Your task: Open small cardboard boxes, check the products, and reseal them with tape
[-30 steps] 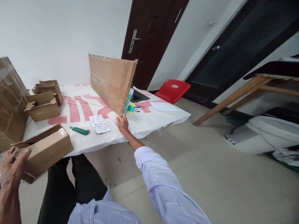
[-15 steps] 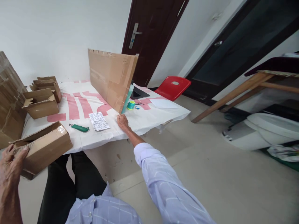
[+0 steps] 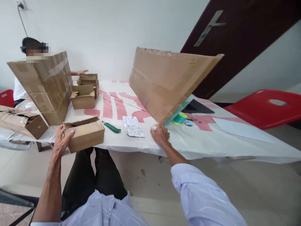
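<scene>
My left hand (image 3: 61,140) grips the left end of an open cardboard box (image 3: 87,136) at the table's front edge, thumb over the near side and fingers at the far side. My right hand (image 3: 161,135) rests on the table with its fingers curled, close to the bottom corner of a big upright cardboard panel (image 3: 169,81). Something small and whitish shows at its fingertips, too small to name. Between the hands lie a green utility knife (image 3: 112,127) and a sheet of paper with a printed pattern (image 3: 133,126).
Several small open boxes (image 3: 83,98) stand at the back left, beside a tall taped carton (image 3: 53,81). A co-worker's hand (image 3: 81,72) reaches out behind it. Right of the panel are a roll of green tape (image 3: 180,118), a black flat object (image 3: 198,106) and a red chair (image 3: 263,108).
My view has swung left, bringing the co-worker and the tall carton fully into sight. Both hands keep nearly the same places, the left on the box and the right by the panel's corner.
</scene>
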Action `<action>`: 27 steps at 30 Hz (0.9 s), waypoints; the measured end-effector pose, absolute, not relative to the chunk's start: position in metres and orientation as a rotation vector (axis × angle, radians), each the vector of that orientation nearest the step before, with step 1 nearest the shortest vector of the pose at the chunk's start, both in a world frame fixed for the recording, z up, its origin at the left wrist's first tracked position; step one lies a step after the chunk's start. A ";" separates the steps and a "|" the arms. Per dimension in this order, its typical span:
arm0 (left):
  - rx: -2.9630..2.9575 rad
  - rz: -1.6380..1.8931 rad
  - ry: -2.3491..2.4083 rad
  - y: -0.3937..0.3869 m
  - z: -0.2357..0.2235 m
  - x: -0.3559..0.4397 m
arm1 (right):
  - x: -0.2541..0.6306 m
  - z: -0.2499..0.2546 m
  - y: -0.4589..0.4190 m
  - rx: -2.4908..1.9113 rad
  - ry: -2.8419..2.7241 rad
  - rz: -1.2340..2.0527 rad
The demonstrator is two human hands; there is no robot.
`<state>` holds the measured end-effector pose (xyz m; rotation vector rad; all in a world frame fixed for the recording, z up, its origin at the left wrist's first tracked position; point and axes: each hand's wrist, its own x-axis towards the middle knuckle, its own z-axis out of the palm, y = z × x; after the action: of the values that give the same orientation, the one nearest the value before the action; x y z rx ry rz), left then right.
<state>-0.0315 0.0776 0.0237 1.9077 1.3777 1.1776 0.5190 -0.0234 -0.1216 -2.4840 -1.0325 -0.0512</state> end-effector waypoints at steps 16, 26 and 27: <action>1.961 0.981 0.974 0.072 -0.017 -0.070 | 0.362 -0.010 0.015 -1.495 -1.847 -0.259; 1.978 1.092 0.866 0.040 -0.024 -0.069 | 0.228 0.027 0.008 -1.042 -2.391 -0.339; 1.970 1.101 0.869 0.039 -0.027 -0.069 | 0.227 0.024 -0.004 -1.021 -2.383 -0.381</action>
<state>-0.0692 0.0389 -0.0266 1.9699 0.8689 1.1007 0.2272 -0.0035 0.0241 -1.0211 -2.3830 -0.3814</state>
